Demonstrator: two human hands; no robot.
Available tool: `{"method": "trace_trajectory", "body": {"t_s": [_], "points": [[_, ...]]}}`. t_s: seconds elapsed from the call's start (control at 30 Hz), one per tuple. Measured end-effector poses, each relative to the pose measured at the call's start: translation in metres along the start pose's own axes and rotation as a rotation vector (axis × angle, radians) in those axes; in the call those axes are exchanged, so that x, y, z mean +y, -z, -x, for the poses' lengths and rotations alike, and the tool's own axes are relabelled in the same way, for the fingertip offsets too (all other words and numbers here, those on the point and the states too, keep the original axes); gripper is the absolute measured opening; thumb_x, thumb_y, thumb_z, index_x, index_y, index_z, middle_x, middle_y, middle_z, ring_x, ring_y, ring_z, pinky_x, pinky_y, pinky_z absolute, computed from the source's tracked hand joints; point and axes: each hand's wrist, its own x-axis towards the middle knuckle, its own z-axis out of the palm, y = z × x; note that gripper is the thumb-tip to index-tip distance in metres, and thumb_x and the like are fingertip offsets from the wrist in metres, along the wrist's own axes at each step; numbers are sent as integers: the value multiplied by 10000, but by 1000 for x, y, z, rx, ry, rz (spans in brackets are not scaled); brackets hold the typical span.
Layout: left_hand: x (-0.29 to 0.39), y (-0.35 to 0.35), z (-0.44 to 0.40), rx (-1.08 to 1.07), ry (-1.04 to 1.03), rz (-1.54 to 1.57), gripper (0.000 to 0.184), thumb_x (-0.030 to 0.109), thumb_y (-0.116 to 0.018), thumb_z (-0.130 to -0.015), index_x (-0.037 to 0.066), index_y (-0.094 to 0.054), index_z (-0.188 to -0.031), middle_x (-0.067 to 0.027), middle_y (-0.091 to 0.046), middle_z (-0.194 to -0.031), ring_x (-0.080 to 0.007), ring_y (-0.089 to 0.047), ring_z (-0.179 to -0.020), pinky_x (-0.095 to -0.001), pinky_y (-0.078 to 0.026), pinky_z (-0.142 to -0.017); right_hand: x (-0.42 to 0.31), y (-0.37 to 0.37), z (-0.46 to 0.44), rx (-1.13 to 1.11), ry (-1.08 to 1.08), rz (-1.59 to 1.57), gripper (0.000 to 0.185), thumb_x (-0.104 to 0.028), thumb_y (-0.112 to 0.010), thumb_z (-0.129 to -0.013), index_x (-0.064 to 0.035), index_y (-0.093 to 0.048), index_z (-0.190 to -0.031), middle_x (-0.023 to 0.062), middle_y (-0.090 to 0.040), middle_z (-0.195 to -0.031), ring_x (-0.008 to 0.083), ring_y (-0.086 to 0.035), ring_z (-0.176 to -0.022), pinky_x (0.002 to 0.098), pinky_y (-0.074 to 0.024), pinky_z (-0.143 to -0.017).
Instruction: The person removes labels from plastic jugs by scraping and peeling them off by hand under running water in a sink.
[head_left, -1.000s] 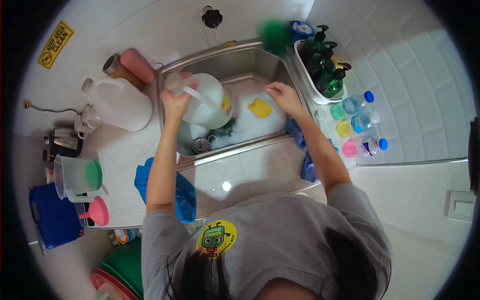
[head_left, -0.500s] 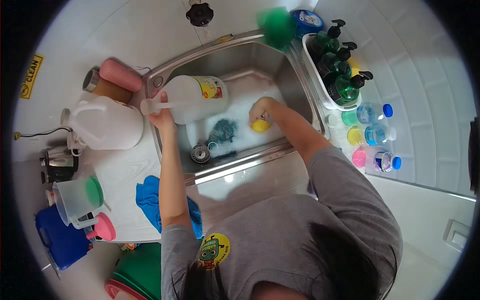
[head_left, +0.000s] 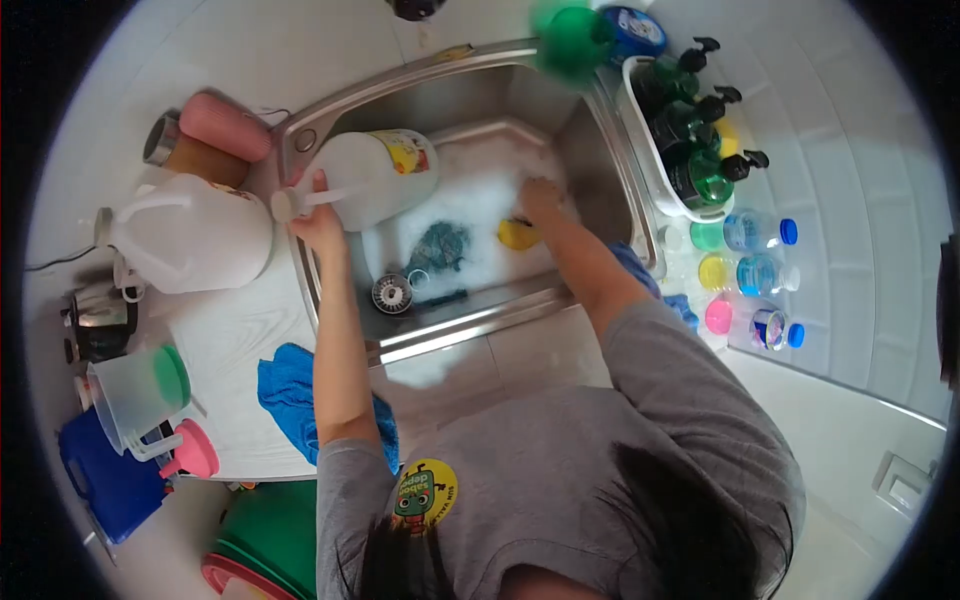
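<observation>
A large white plastic jug [head_left: 375,195] with a yellow label lies tilted in the steel sink [head_left: 440,70], its capped neck pointing left over the rim. My left hand [head_left: 320,228] is closed around its handle near the cap. Over on the sink's right side, my right hand [head_left: 542,197] is down in the white suds [head_left: 490,180], and its fingers are mostly hidden. Just below that hand, a yellow round object [head_left: 518,234] sits in the foam; its kind is unclear. A dark teal scrubbing mesh [head_left: 440,250] lies in the suds beside the drain strainer [head_left: 392,293].
Another white jug [head_left: 200,240], a pink tumbler [head_left: 225,127] and a blue cloth [head_left: 288,390] are on the left counter. To the right stand a white tray [head_left: 640,140] of green pump bottles and several small bottles [head_left: 755,230]. A blurred green object [head_left: 572,45] hangs above the back rim.
My right hand has shifted up and away from the yellow object, which stays in the suds. My left hand keeps its hold on the jug. The whole view has shifted slightly.
</observation>
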Motion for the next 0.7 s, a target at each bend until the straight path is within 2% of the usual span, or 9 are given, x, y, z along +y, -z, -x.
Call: {"method": "trace_trajectory", "body": {"t_s": [0.07,0.2,0.3,0.43,0.47,0.53,0.6,0.63,0.7], "points": [[-19,5,4,7,79,-4,324,150,-681,-759,-5,-559,-1016,-118,-598,-980,-185,-560,-854,-269,-433,-799,-12,14,-10,44,-10,-7,254,-246,-566,-731,-69,-626,-903,135,-625,-938,268,-612,-814,439,-467,-689],[-36,5,15,-86,44,79,347,178,-668,-774,26,-535,-1056,-124,-563,-1048,-191,-537,-917,-278,-417,-831,10,60,-18,-419,-37,-323,412,-217,-504,-742,-29,-547,-1106,173,-574,-1079,273,-556,-999,417,-461,-738],[-37,2,22,-156,110,90,352,187,-665,-777,35,-529,-1063,-121,-552,-1058,-193,-530,-930,-279,-411,-841,10,14,-53,-573,-197,-606,568,-240,-495,-741,2,-419,-1249,195,-509,-1188,293,-491,-1097,385,-442,-800],[-40,-11,27,-235,197,120,359,194,-668,-774,44,-524,-1067,-113,-543,-1061,-193,-522,-939,-279,-405,-850,-22,87,-78,-175,-32,-874,620,-315,-518,-758,10,-375,-1267,197,-516,-1171,320,-506,-1061,374,-415,-865],[-41,-17,26,-253,222,136,361,191,-674,-768,44,-526,-1063,-109,-544,-1054,-190,-522,-936,-278,-405,-848,-20,150,-67,-97,-35,-1226,539,-309,-573,-743,-14,-468,-1181,175,-578,-1033,264,-564,-913,347,-449,-776],[-40,-21,29,-297,289,159,366,185,-686,-756,43,-530,-1056,-101,-546,-1040,-184,-522,-931,-274,-406,-845,-6,277,-45,54,148,-1560,443,-314,-624,-731,-29,-539,-1059,126,-607,-868,197,-565,-736,307,-453,-662],[-38,-43,20,-343,250,185,377,178,-717,-722,61,-549,-1038,-78,-571,-981,-165,-538,-885,-268,-424,-814,-11,340,-48,379,363,-1636,391,-336,-630,-741,-27,-558,-969,79,-593,-753,142,-507,-585,271,-421,-540],[-37,-57,14,-340,248,194,377,178,-717,-722,61,-549,-1038,-78,-571,-981,-165,-538,-885,-268,-424,-814,-11,367,-52,365,367,-1428,358,-335,-611,-772,-57,-540,-987,107,-586,-732,196,-532,-569,303,-428,-525],[-31,-81,5,-528,235,164,360,155,-732,-700,81,-570,-1012,-62,-599,-912,-152,-562,-816,-260,-449,-762,-23,412,-47,172,542,-1234,571,-383,-564,-786,-56,-398,-1224,211,-588,-994,334,-582,-896,375,-447,-777]]}}
